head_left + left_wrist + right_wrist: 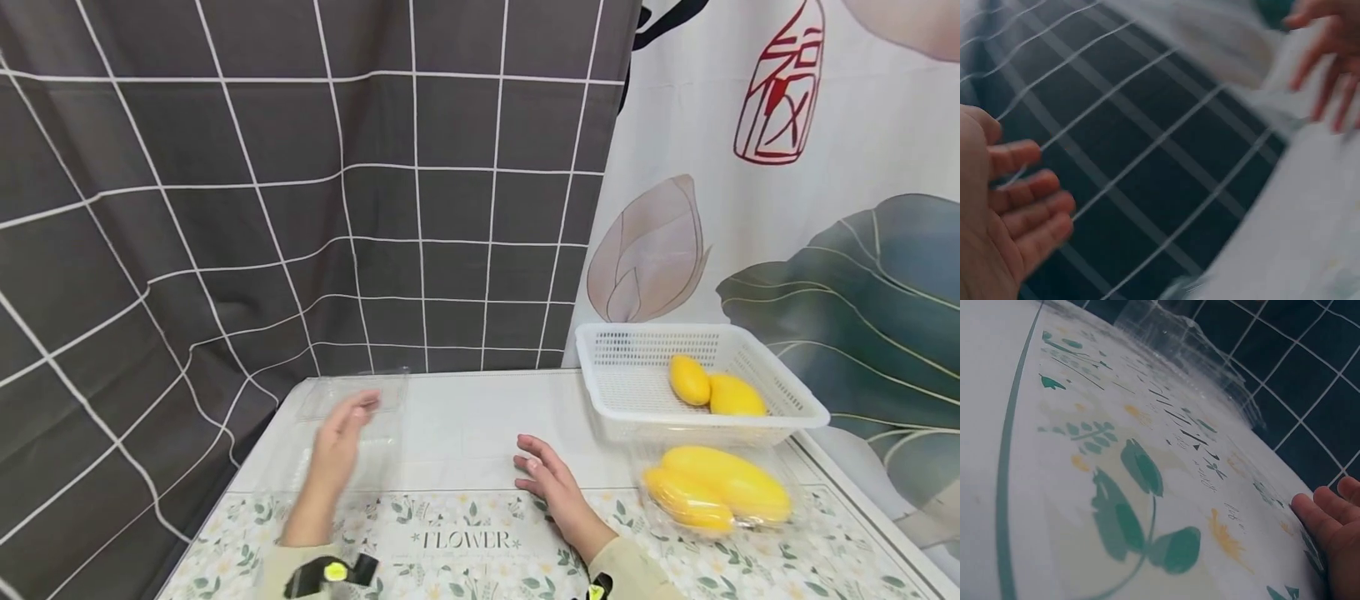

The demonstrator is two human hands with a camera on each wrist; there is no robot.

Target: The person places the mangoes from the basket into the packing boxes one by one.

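Observation:
My left hand point(337, 446) hangs over a clear plastic container point(378, 467) at the left of the table, its fingers loosely bent and holding nothing. In the left wrist view the left palm point(1010, 231) shows with bare, relaxed fingers. Near the middle, my right hand point(557, 492) is above the table with fingers relaxed and spread, holding nothing. The right wrist view shows the clear container point(1191, 356) beyond the printed mat. At the right lies a clear plastic pack point(795, 500) with yellow, mango-like fruits point(723, 483) in it.
A white slotted basket point(622, 379) stands at the back right, with yellow fruits point(690, 379) inside. A floral mat point(465, 575) covers the front of the white table point(480, 417). A dark grid curtain point(450, 208) hangs behind, and a patterned white curtain point(675, 125) hangs at the right.

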